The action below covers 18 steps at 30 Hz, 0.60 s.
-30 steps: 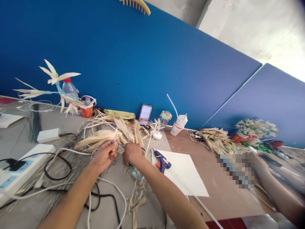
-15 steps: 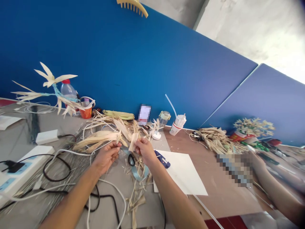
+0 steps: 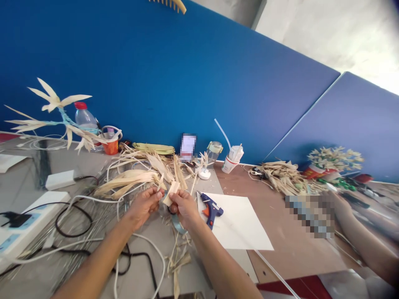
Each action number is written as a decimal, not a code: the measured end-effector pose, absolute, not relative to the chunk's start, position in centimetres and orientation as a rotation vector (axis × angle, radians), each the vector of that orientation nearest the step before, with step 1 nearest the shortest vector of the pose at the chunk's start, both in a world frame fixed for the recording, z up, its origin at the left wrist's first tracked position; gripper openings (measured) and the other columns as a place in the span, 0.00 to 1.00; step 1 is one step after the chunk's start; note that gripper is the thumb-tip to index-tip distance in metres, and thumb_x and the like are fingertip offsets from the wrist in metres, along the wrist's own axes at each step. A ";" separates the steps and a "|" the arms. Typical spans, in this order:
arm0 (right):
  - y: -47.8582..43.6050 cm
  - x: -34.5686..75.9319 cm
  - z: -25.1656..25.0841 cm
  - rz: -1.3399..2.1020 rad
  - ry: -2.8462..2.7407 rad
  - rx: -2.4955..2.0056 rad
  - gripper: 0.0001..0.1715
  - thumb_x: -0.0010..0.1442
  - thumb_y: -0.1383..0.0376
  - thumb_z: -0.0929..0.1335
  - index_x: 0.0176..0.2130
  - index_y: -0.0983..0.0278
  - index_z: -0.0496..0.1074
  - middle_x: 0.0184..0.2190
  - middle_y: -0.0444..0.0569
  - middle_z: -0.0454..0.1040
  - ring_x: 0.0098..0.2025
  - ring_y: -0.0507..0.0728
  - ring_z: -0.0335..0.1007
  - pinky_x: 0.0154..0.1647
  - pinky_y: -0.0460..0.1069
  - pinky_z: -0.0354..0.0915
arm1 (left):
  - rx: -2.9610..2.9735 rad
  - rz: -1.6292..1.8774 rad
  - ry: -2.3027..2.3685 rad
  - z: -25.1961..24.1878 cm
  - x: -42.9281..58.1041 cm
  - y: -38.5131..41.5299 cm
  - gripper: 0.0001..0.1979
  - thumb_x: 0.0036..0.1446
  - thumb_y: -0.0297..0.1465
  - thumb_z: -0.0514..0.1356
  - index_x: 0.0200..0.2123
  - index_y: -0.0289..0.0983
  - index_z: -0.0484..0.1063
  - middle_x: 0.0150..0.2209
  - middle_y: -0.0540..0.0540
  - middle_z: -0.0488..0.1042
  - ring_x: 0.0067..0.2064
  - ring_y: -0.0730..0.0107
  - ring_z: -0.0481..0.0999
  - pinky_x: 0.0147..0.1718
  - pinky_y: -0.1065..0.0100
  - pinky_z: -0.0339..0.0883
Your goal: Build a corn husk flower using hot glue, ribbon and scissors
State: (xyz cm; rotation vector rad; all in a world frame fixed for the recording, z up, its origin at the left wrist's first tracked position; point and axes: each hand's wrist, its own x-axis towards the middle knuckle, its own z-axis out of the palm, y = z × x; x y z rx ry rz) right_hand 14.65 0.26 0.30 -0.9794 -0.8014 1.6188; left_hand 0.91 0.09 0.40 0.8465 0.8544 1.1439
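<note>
Over the table's front middle, my left hand [image 3: 146, 207] is closed in a pinch, with a small pointed piece of corn husk [image 3: 161, 182] rising from its fingertips. Close beside it, my right hand [image 3: 184, 207] grips a short, pale corn husk strip [image 3: 171, 192] between thumb and fingers. A narrow gap separates the fingertips of the two hands. Blue ribbon [image 3: 178, 225] lies below my right hand, partly hidden by it. Behind my hands is a spread of dry corn husks [image 3: 127, 181]. Right of my right forearm, a blue glue gun [image 3: 212, 209] rests on a white sheet [image 3: 246, 224].
A power strip [image 3: 33, 222] and looping cables occupy the left, beside thin wires. A husk flower stem [image 3: 64, 114] leans near a bottle [image 3: 85, 118]. At the back stand a phone [image 3: 188, 147], a jar [image 3: 215, 150] and cups [image 3: 232, 160]. Another person's arm [image 3: 358, 232] is at right.
My hands have drawn closer together, and the husk strip in my right hand has tilted. The small pointed husk now shows at my left fingertips. More of the glue gun is visible.
</note>
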 end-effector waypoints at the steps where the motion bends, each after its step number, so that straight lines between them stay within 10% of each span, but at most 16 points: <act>1: 0.3 14.6 0.1 1.606 -0.808 -0.984 0.15 0.41 0.61 0.70 0.22 0.64 0.60 0.12 0.34 0.58 0.12 0.43 0.47 0.14 0.42 0.43 | 0.851 1.132 0.859 0.3 1.0 0.1 0.14 0.44 0.35 0.67 0.32 0.33 0.71 0.15 0.59 0.55 0.16 0.84 0.47 0.16 0.76 0.44; 18: 0.3 15.7 0.0 1.632 -0.786 -1.013 0.14 0.39 0.62 0.71 0.21 0.63 0.61 0.11 0.35 0.58 0.12 0.44 0.47 0.13 0.42 0.41 | 0.882 1.095 0.972 -0.3 1.7 -0.1 0.12 0.42 0.33 0.67 0.26 0.36 0.67 0.14 0.59 0.57 0.15 0.83 0.50 0.15 0.75 0.44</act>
